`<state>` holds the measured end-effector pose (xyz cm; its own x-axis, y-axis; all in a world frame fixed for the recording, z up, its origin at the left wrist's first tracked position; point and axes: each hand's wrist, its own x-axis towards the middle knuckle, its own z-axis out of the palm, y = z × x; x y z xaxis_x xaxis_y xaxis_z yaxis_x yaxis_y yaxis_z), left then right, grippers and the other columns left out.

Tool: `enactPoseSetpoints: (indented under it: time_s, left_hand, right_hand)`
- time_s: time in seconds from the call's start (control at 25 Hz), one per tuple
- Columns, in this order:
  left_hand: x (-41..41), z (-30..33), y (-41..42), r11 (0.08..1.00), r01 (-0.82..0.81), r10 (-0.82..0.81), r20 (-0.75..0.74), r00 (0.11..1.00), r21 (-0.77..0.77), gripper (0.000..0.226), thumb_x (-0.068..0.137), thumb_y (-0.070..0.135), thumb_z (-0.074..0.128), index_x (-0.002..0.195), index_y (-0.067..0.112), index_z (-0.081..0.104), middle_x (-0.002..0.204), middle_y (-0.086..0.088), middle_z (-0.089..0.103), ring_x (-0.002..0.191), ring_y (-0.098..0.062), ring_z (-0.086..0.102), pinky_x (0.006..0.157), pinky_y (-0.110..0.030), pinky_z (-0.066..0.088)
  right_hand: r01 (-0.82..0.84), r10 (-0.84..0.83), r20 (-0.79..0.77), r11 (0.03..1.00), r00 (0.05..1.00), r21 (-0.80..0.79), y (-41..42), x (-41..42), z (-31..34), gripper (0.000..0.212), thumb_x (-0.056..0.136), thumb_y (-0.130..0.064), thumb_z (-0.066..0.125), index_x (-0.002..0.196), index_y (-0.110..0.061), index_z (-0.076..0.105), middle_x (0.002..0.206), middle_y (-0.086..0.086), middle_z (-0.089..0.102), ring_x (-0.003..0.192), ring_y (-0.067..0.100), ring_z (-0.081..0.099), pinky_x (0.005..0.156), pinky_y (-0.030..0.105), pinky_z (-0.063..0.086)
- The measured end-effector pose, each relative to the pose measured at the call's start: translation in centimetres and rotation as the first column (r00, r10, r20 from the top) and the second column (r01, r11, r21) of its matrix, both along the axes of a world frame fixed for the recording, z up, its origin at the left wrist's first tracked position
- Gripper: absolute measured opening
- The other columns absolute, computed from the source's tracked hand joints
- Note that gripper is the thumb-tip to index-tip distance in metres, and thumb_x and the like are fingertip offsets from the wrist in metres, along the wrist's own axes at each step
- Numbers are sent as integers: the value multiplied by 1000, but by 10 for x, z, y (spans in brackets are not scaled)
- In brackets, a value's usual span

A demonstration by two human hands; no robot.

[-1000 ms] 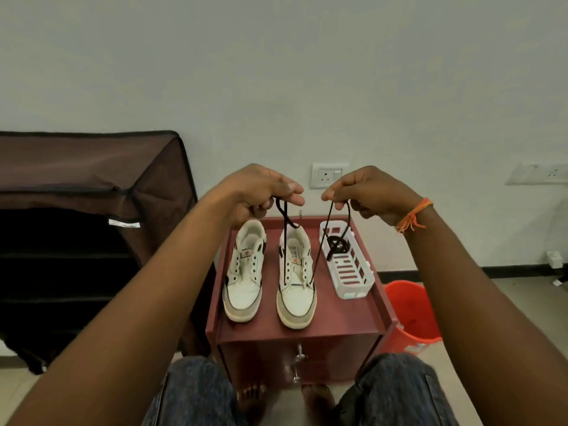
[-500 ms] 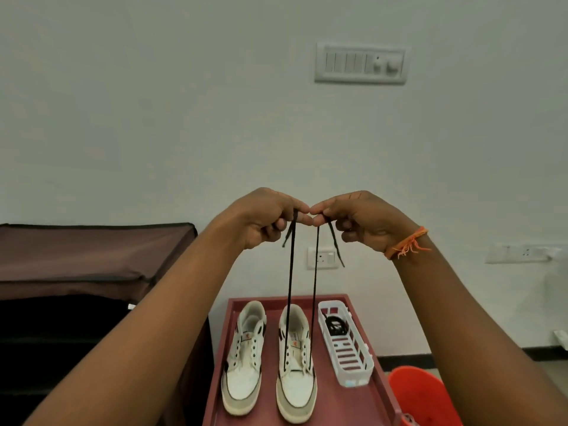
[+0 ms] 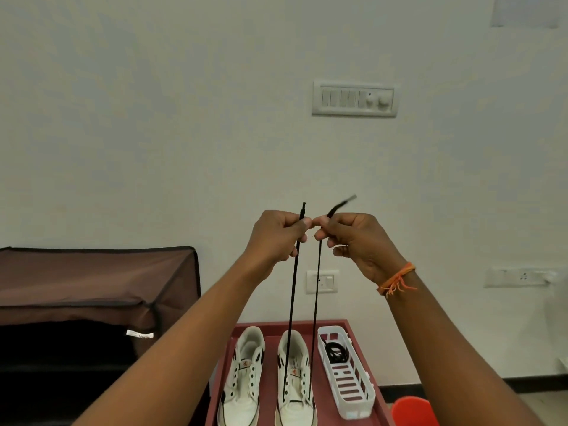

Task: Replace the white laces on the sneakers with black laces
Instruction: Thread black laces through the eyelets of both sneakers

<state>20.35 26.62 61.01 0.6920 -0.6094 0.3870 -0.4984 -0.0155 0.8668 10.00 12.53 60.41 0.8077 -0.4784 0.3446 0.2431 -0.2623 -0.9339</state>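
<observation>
Both hands — left hand [image 3: 276,233], right hand [image 3: 358,238] — pinch the black lace [image 3: 292,290] ends; no writing legible.

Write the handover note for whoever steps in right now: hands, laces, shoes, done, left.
Left hand and right hand each pinch one end of the black lace, pulled up taut and even.
The lace runs through the lowest holes of the right-side sneaker; the other sneaker is bare.
Spare black lace sits in the white basket.
Left: cross upward, then lace the second shoe.

Sneakers' toes [image 3: 295,421] cut off; lace tip [image 3: 345,202] blurred.
</observation>
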Motion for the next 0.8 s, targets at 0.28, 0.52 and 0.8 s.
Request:
enactPoseSetpoints:
  time_s: [0.28,0.52,0.8]
  left_hand:
    - [2,1,-5,991,-71,59,-103,993,-116,18,94,27,66,96,13,76,86,-1,71,47,-5,57,51,-21,43]
    - [7,5,-9,965,-163,136,-139,981,-206,20,94,29,66,93,13,77,79,0,71,59,-7,57,61,-21,44]
    - [18,-5,-10,980,-53,15,-194,981,-190,21,98,24,60,97,9,75,81,-3,71,78,-17,68,80,-32,58]
  right_hand:
    - [259,-226,150,932,962,-253,13,16,9,19,92,-31,63,92,-18,77,92,-9,73,89,2,65,74,23,50]
    - [250,-217,192,954,957,-168,23,23,7,13,94,-27,62,92,-22,74,74,1,69,65,-4,60,57,9,44]
    - [237,-211,182,962,960,-136,20,28,-10,13,94,-25,60,94,-23,73,75,3,69,65,0,61,58,10,48]
